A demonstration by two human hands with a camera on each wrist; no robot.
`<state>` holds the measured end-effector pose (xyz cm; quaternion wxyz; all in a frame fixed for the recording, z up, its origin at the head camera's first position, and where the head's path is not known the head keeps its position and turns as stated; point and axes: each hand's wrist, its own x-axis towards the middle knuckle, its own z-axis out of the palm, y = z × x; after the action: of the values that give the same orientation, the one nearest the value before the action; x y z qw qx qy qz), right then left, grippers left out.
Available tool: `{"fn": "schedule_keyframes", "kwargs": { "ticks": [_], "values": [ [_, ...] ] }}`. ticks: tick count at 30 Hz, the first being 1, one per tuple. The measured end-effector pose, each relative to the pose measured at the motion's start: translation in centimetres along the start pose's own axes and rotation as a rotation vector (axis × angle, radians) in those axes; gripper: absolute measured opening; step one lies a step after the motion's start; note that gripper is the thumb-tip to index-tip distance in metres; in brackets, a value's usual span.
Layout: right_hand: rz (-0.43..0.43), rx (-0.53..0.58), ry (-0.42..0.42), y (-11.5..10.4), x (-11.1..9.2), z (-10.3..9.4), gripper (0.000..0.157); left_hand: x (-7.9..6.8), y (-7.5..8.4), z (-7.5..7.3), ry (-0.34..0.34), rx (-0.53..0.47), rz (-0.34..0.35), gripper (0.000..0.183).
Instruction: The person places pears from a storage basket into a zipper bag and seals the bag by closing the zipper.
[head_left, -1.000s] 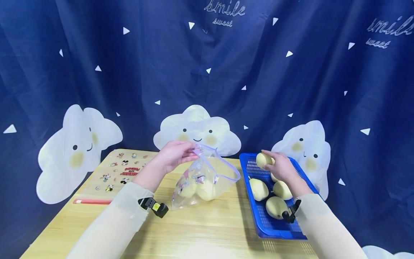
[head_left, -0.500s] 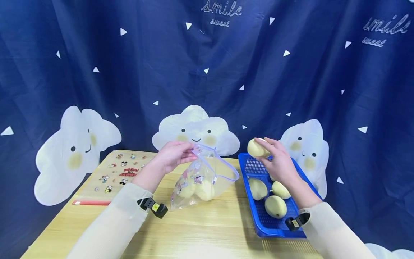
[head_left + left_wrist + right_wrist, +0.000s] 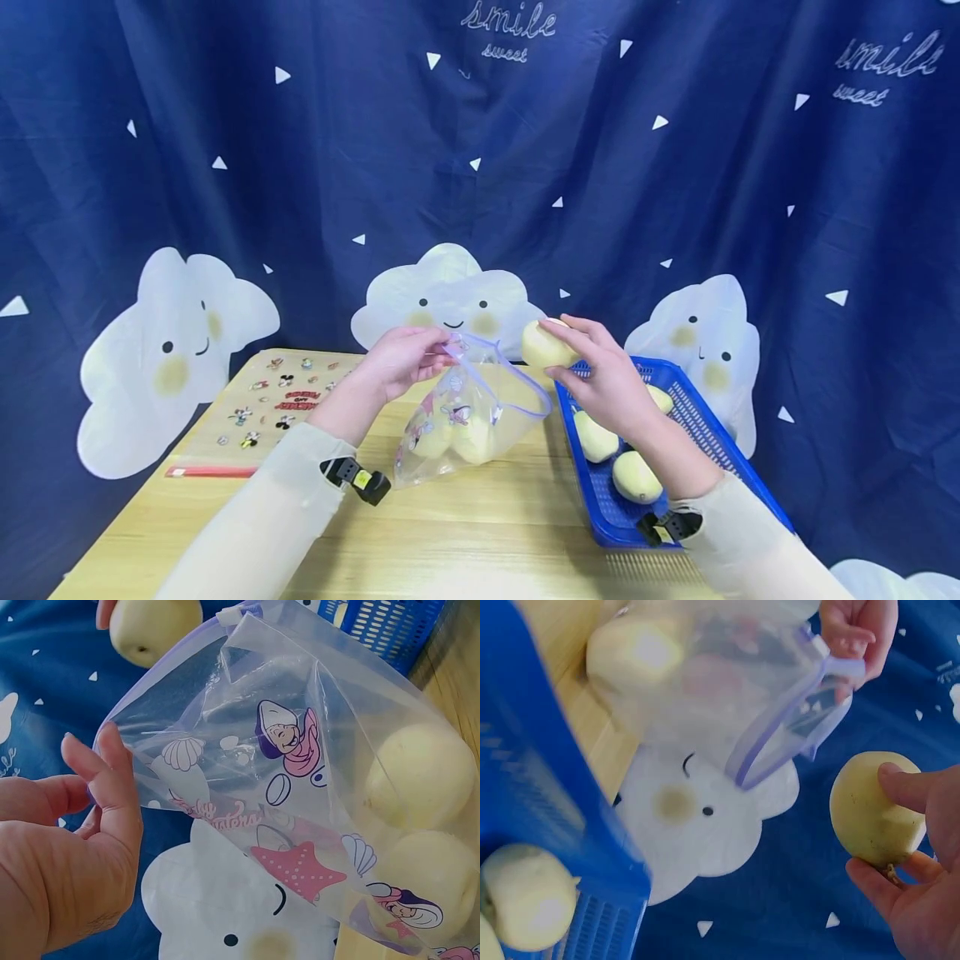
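Note:
My left hand pinches the rim of a clear zip bag with a purple edge and cartoon prints. The bag's mouth gapes toward the right. Two pale yellow pears rest in the bottom of the bag on the table. My right hand grips another pear between thumb and fingers, just right of and above the bag's mouth. In the right wrist view, that pear is apart from the bag, its stem end toward the palm.
A blue plastic basket with several pears stands on the right of the wooden table. A flat printed bag with a red slider strip lies at the left. Behind hangs a dark blue curtain.
My right hand has lifted the pear out of the basket and carried it left toward the bag's mouth. The left hand and the bag have stayed nearly still.

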<state>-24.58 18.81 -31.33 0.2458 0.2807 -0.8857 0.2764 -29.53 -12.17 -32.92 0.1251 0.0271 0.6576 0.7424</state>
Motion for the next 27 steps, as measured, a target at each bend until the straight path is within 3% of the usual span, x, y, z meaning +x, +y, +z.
{"fn": "schedule_keyframes", "kwargs": {
  "ticks": [9, 17, 23, 27],
  "values": [
    [-0.015, 0.062, -0.082, -2.2, 0.6, 1.8, 0.062, 0.1, 0.1, 0.2, 0.016, 0.031, -0.024, 0.031],
    [-0.009, 0.034, -0.193, -3.5, 1.4, 3.8, 0.066, 0.0, 0.1, 0.0, 0.027, 0.034, -0.019, 0.032],
    [-0.042, 0.114, -0.179, -4.0, 1.8, 4.2, 0.060, -0.2, 0.0, -0.6, 0.069, -0.023, -0.006, 0.029],
    [-0.012, 0.127, -0.153, -3.5, 1.9, 3.3, 0.057, -0.2, 0.2, -0.7, 0.093, -0.068, 0.009, 0.025]
  ]
}}
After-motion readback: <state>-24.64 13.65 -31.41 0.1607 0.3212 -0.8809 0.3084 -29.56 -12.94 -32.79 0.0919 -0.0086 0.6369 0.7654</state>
